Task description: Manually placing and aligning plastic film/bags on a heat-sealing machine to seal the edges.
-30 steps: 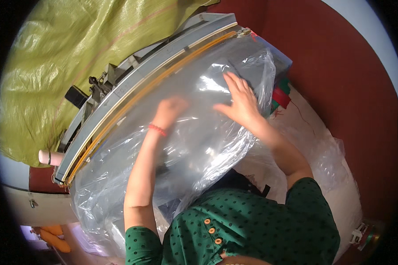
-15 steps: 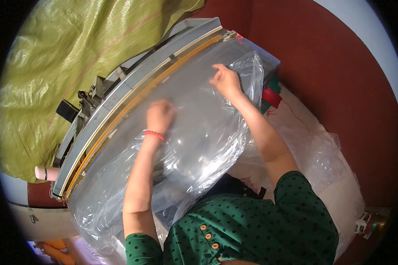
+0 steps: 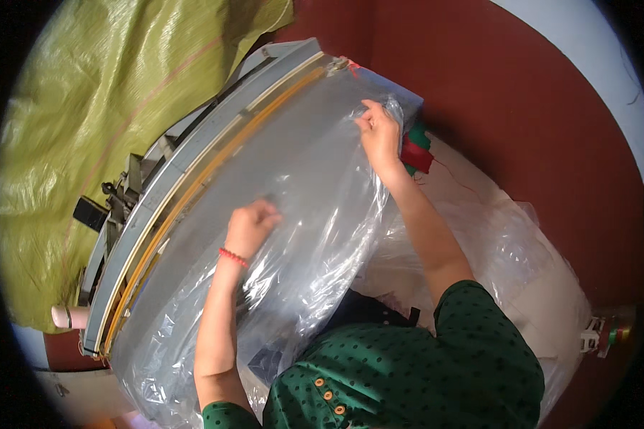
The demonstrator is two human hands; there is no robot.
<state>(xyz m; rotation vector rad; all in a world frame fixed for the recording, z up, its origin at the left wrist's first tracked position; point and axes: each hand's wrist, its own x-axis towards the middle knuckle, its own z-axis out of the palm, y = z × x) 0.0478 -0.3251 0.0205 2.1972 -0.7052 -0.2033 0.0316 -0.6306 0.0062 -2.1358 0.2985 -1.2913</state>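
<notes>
- Running along the far edge of my grey desk (image 3: 402, 87) are a metal beam (image 3: 172, 175) and an orange strip (image 3: 230, 149), walling that side off.
- Beyond them hangs a yellow-green tarp (image 3: 122, 93), with a small black box (image 3: 91, 213) in front of it and a pink cylinder (image 3: 71, 317) by the beam's near end.
- Red and green cloth (image 3: 416, 156) sits just beside the desk's right end; more clear plastic (image 3: 501, 243) lies crumpled to my right.
- Over the desk lies the clear plastic sheet (image 3: 315, 229), smoother toward the beam, creased and shiny toward me.
- My right hand (image 3: 365, 113) is at the sheet's far right edge, thumb and fingertips close together; I cannot tell whether they pinch it.
- My left hand (image 3: 272, 211), over the sheet's middle, has curled, blurred fingers; its grip is unclear.
- My forearms hide some of the sheet.
</notes>
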